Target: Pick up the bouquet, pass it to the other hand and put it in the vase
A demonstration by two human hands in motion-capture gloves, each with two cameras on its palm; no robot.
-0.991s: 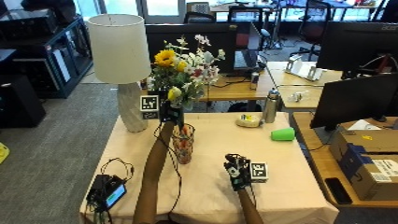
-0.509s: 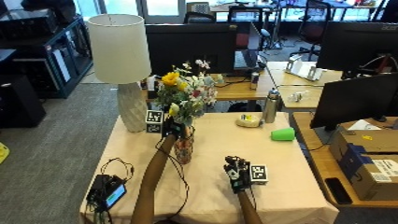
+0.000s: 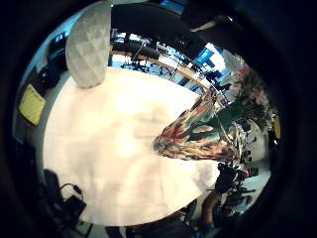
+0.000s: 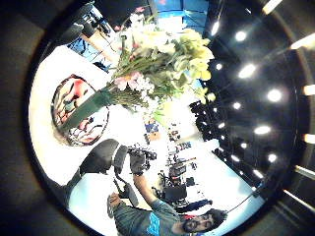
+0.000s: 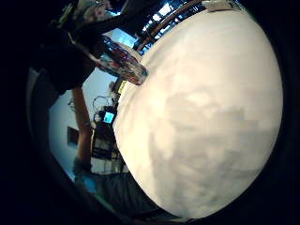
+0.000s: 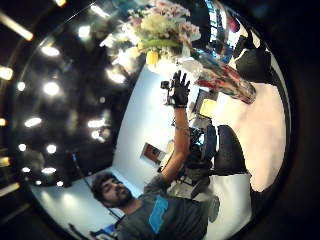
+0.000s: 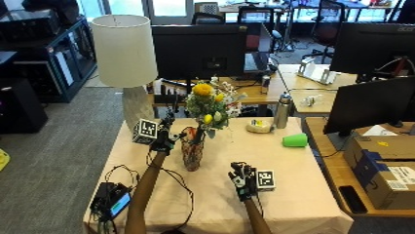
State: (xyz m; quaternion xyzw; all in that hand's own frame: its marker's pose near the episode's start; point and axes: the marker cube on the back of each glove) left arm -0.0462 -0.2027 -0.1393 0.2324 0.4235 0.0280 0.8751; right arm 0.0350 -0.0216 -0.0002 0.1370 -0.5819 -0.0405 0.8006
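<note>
The bouquet (image 7: 207,105) of yellow, white and pink flowers stands upright with its stems in the patterned glass vase (image 7: 192,152) near the table's middle. My left hand (image 7: 162,138) hovers just left of the vase rim with its fingers spread, holding nothing; the right thumb side palm view shows this hand (image 6: 179,90) with straight fingers beside the flowers (image 6: 160,22). In the left thumb side palm view the green stems (image 4: 88,107) run into the vase (image 4: 78,118). My right hand (image 7: 244,178) rests flat on the tablecloth right of the vase, empty.
A white lamp (image 7: 126,53) stands at the table's back left corner. A green cup (image 7: 295,140), a metal bottle (image 7: 281,109) and a small round object (image 7: 261,126) sit at the back right. A device with cables (image 7: 111,197) lies at the front left.
The bouquet came down into the vase. My left hand let go of the stems and drew away to the left of the rim. The right hand stayed put.
</note>
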